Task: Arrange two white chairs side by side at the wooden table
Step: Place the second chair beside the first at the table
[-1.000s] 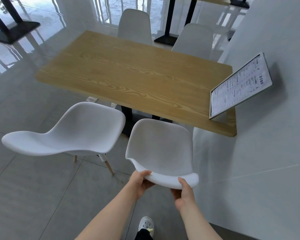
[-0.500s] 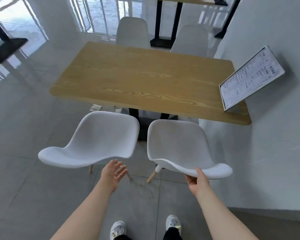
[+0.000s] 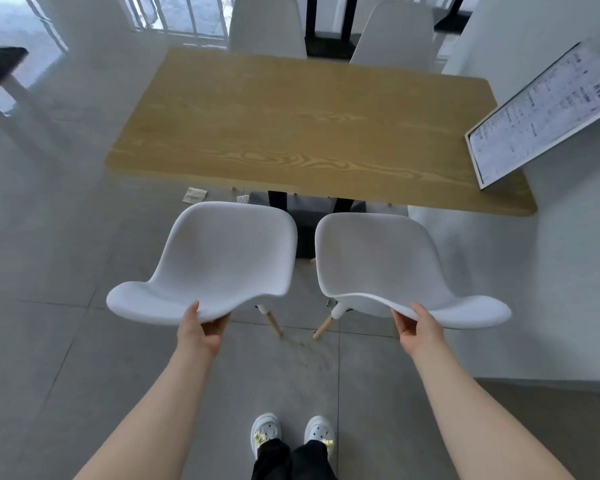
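Note:
Two white shell chairs with light wooden legs stand side by side at the near edge of the wooden table [image 3: 302,126], their seats facing it. My left hand [image 3: 201,327] grips the top rim of the left chair's [image 3: 222,258] backrest. The right chair's [image 3: 385,265] backrest rim is held the same way by my right hand [image 3: 418,327]. A narrow gap separates the two seats, and the table's black pedestal shows through it.
A framed menu board [image 3: 548,112] leans from the table's right end against the grey wall. Two more white chairs [image 3: 392,32] stand at the table's far side. Scraps of paper [image 3: 194,195] lie on the tiled floor under the table. My shoes [image 3: 291,434] are below.
My left hand left the right chair, crossed open to the left chair and closed on its backrest. My right hand kept hold of the right chair. Both chairs now sit squarer to the table.

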Demonstrator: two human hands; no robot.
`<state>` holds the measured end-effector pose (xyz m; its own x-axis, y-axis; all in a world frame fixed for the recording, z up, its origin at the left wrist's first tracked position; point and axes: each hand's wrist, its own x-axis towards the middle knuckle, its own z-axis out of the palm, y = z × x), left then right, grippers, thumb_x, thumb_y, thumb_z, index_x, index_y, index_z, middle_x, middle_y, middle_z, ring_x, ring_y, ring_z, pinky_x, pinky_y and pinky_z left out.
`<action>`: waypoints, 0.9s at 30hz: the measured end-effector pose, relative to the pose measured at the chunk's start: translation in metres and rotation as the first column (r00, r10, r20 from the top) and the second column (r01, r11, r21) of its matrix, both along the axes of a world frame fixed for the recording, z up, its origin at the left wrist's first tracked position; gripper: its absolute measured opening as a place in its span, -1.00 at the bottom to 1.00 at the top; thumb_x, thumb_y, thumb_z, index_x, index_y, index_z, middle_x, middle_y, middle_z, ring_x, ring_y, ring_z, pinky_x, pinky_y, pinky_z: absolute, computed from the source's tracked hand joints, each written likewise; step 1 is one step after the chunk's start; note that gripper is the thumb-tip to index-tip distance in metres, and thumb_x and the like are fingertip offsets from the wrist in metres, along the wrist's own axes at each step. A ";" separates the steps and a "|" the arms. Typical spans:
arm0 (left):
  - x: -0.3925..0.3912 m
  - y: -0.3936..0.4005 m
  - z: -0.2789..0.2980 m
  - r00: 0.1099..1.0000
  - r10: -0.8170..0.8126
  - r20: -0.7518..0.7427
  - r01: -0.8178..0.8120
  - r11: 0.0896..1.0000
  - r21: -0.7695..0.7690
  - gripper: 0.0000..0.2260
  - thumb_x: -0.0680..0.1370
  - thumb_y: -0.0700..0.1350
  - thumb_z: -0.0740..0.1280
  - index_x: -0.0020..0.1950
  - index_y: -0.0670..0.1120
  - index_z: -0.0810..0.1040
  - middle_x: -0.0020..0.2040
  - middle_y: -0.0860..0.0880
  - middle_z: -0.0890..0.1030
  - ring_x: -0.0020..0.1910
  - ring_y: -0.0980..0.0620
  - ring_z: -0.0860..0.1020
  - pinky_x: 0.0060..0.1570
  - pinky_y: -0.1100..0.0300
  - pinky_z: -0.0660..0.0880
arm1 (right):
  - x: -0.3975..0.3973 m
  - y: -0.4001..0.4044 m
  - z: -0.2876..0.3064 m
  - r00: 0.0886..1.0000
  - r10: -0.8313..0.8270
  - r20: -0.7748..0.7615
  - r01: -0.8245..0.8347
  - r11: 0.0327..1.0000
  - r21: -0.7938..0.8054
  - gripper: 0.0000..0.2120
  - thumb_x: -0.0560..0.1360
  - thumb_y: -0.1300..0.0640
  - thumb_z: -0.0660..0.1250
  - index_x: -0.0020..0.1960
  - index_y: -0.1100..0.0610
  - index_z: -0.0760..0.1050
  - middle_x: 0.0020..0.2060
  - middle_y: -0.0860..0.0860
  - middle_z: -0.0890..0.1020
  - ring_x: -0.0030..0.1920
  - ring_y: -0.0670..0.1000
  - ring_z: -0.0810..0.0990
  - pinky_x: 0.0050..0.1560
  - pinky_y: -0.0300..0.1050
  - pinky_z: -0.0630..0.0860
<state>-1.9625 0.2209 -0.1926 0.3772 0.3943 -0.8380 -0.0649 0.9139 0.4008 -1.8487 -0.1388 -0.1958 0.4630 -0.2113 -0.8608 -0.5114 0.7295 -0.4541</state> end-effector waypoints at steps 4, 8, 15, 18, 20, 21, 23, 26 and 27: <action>0.008 0.000 0.001 0.998 -0.025 -0.059 0.027 0.999 0.030 -0.86 0.54 -0.34 0.16 -0.14 -0.16 0.45 -0.14 -0.10 0.55 -0.17 -0.09 0.54 0.06 -0.07 0.54 | -0.006 0.008 0.000 1.000 -0.009 -0.027 0.009 1.000 0.012 -0.94 0.49 0.33 0.30 -0.13 0.26 0.42 -0.14 0.12 0.54 -0.16 0.09 0.59 -0.24 0.05 0.63; 0.004 -0.024 0.002 0.998 -0.056 -0.038 0.055 0.998 -0.022 -0.85 0.53 -0.36 0.16 -0.18 -0.18 0.43 -0.17 -0.11 0.53 -0.18 -0.09 0.54 -0.39 0.02 0.61 | -0.015 0.026 0.013 0.998 -0.030 -0.059 0.033 0.998 0.056 -0.88 0.51 0.36 0.25 -0.19 0.24 0.39 -0.23 0.11 0.50 -0.22 0.07 0.55 -0.28 -0.01 0.59; -0.006 -0.039 -0.006 0.998 -0.061 0.009 0.061 0.996 -0.067 -0.86 0.53 -0.35 0.19 -0.18 -0.17 0.45 -0.34 -0.09 0.63 -0.16 -0.06 0.55 -0.45 0.08 0.61 | -0.041 0.050 -0.003 0.991 -0.132 -0.029 0.134 0.982 0.129 -0.80 0.49 0.34 0.28 0.11 0.23 0.45 -0.05 0.12 0.57 -0.07 0.08 0.60 -0.27 -0.02 0.65; -0.006 -0.041 -0.008 0.998 -0.057 0.025 0.058 0.996 -0.066 -0.87 0.53 -0.35 0.20 -0.16 -0.17 0.45 -0.43 -0.06 0.65 -0.15 -0.05 0.55 -0.43 0.08 0.61 | -0.037 0.053 -0.001 0.992 -0.124 -0.011 0.124 0.983 0.138 -0.93 0.50 0.34 0.27 -0.02 0.24 0.44 -0.11 0.11 0.57 -0.12 0.06 0.59 -0.24 0.00 0.63; -0.005 -0.041 -0.007 0.998 -0.055 0.032 0.057 0.997 -0.061 -0.87 0.53 -0.35 0.20 -0.16 -0.17 0.45 -0.47 -0.05 0.64 -0.15 -0.05 0.55 -0.40 0.07 0.62 | -0.030 0.051 0.001 0.993 -0.121 -0.012 0.121 0.983 0.140 -0.96 0.51 0.33 0.26 -0.09 0.23 0.42 -0.15 0.11 0.54 -0.15 0.06 0.58 -0.27 0.00 0.62; -0.003 -0.040 -0.006 0.998 -0.056 0.033 0.057 0.997 -0.055 -0.86 0.53 -0.36 0.19 -0.16 -0.17 0.45 -0.47 -0.05 0.64 -0.15 -0.05 0.55 -0.39 0.07 0.62 | -0.026 0.049 0.004 0.993 -0.118 -0.015 0.119 0.983 0.138 -0.95 0.51 0.34 0.26 -0.11 0.23 0.42 -0.16 0.12 0.53 -0.16 0.06 0.57 -0.28 0.00 0.62; 0.000 -0.040 -0.005 0.998 -0.056 0.032 0.057 0.997 -0.046 -0.85 0.54 -0.36 0.19 -0.16 -0.16 0.45 -0.47 -0.04 0.64 -0.15 -0.05 0.55 -0.38 0.08 0.62 | -0.019 0.045 0.009 0.994 -0.103 -0.026 0.105 0.987 0.118 -0.92 0.52 0.35 0.26 -0.13 0.24 0.41 -0.18 0.13 0.51 -0.17 0.07 0.56 -0.34 0.00 0.62; -0.001 -0.041 -0.003 0.998 -0.052 0.033 0.054 0.997 -0.046 -0.85 0.54 -0.35 0.19 -0.17 -0.15 0.45 -0.48 -0.03 0.64 -0.16 -0.04 0.55 -0.37 0.08 0.62 | -0.023 0.042 0.011 0.995 -0.087 -0.047 0.092 0.989 0.112 -0.92 0.52 0.36 0.26 -0.14 0.24 0.40 -0.19 0.14 0.51 -0.18 0.08 0.56 -0.40 -0.04 0.62; -0.002 -0.042 -0.004 0.998 -0.050 0.035 0.052 0.998 -0.047 -0.85 0.54 -0.35 0.19 -0.16 -0.15 0.45 -0.48 -0.03 0.64 -0.16 -0.04 0.55 -0.37 0.08 0.62 | -0.028 0.042 0.009 0.995 -0.090 -0.051 0.095 0.988 0.118 -0.92 0.52 0.36 0.25 -0.13 0.24 0.40 -0.18 0.14 0.51 -0.17 0.09 0.56 -0.42 -0.05 0.62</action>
<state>-1.9646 0.1791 -0.1962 0.4239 0.3334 -0.8421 -0.0301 0.9345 0.3548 -1.8770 -0.0968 -0.1864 0.4064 -0.1453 -0.9021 -0.4574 0.8223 -0.3385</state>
